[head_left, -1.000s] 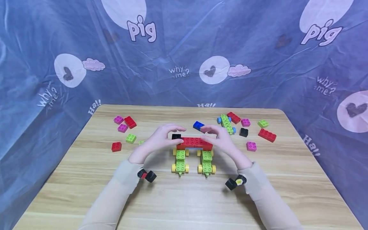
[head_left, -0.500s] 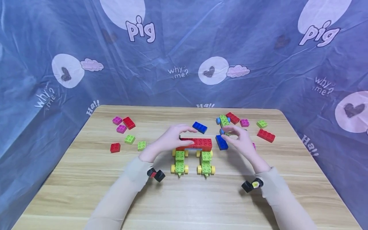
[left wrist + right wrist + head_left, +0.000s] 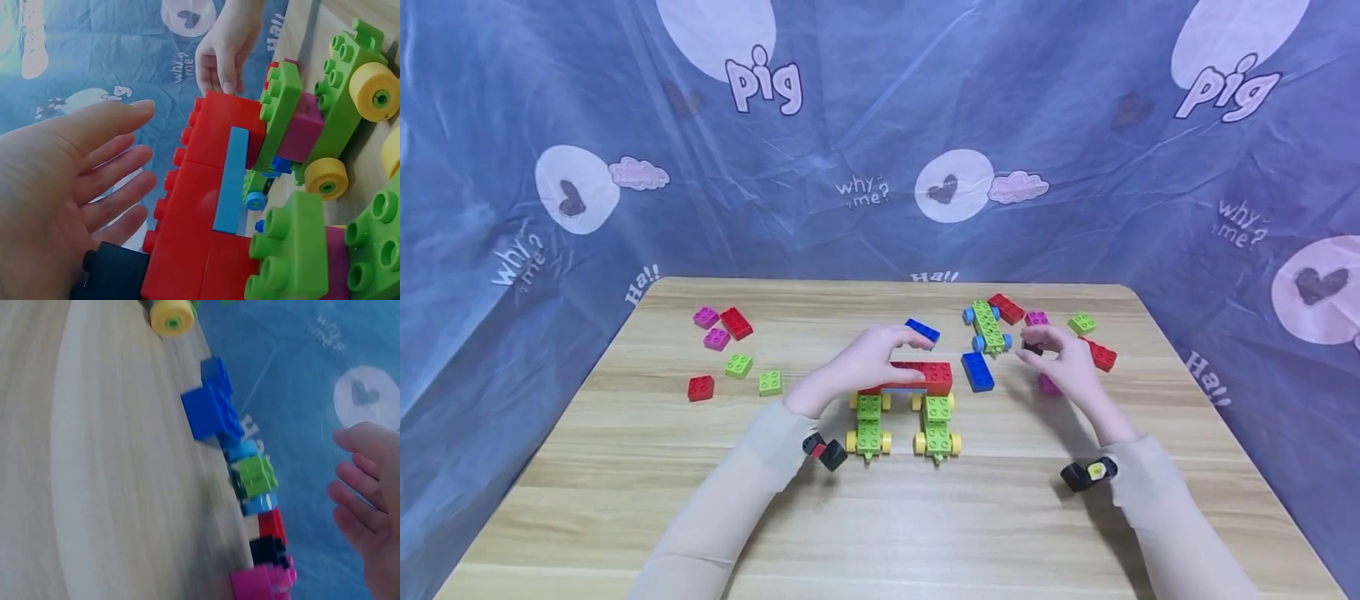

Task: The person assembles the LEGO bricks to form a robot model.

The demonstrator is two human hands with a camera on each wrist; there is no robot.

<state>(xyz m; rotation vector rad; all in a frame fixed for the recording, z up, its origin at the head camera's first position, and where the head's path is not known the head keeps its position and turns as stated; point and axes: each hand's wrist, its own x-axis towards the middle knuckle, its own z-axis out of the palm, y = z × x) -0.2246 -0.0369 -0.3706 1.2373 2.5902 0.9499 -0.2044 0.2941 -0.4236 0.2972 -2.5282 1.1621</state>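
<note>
Two green wheeled bases (image 3: 868, 429) with yellow wheels stand side by side. Red bricks (image 3: 936, 377) bridge their far ends, with a light blue strip (image 3: 231, 181) underneath. My left hand (image 3: 868, 360) hovers over the red bricks, fingers loosely spread and apart from them. A black brick (image 3: 115, 272) sits at the bridge's left end, close to that palm. To the right, my right hand (image 3: 1063, 360) is held above the table, thumb and fingers parted. Its fingertips partly cover another black brick (image 3: 269, 550) in the head view; a magenta brick (image 3: 1048, 385) lies below the hand.
Two blue bricks (image 3: 977, 372) and a green base with blue wheels (image 3: 987, 327) lie between the hands and the back edge. Red, magenta and green bricks (image 3: 739, 366) are scattered at the left; more red bricks (image 3: 1006, 308) lie at the back right.
My right hand has moved right, from the red bridge past a blue brick to the black brick. My left hand has shifted right along the bridge, covering its black end brick in the head view.
</note>
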